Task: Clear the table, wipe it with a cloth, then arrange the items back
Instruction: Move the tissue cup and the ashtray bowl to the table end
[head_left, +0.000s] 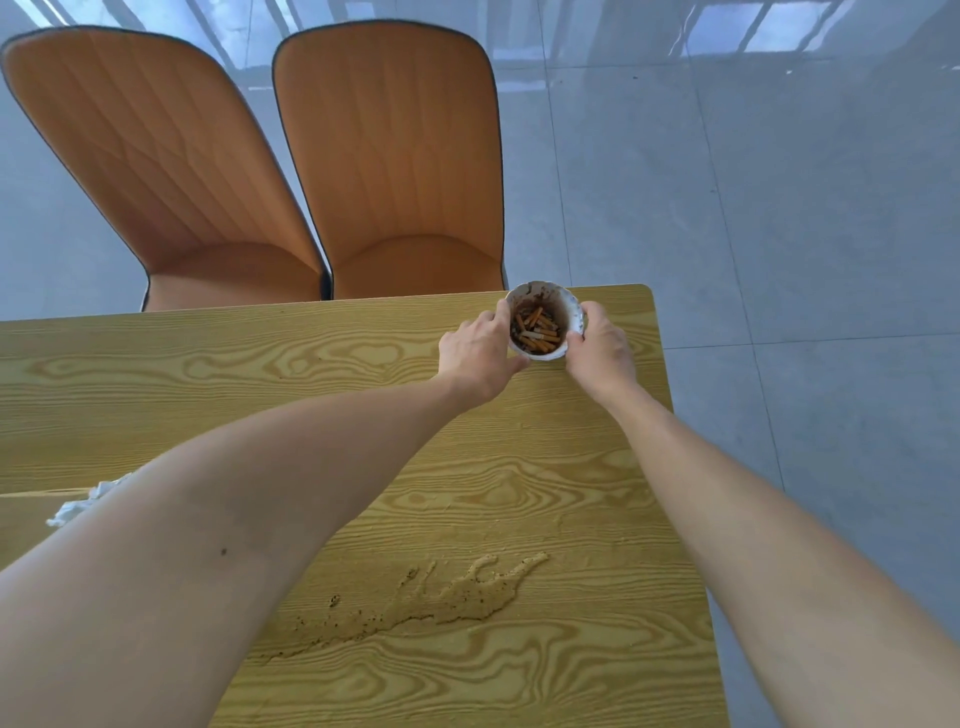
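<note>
A white paper cup (567, 305), stained brown inside and holding several cigarette butts, stands near the far right corner of the yellow wood-grain table (260, 364). My left hand (480, 353) grips its left side and my right hand (600, 348) grips its right side. A dirty wet smear with dark specks (447, 603) lies on the table close to me. A crumpled white tissue or cloth (83, 504) peeks out from behind my left forearm at the left.
Two orange padded chairs (395, 171) (156, 171) stand pushed against the table's far edge. Grey glossy floor tiles (805, 234) lie beyond the table's right edge and far corner.
</note>
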